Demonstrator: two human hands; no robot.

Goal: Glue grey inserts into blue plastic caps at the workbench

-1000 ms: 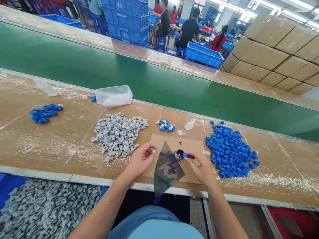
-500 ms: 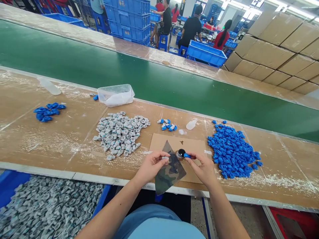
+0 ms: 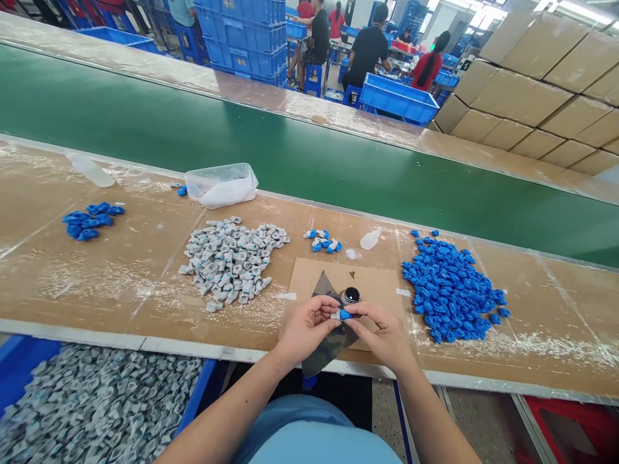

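We pinch the grey piece in our left hand and the blue piece in our right hand, fingertips closed on each. They line up end to end, left to right (whether joined, we cannot tell), above the cloth. The jar sits just beyond; the grey pile and blue pile lie well apart on either side.
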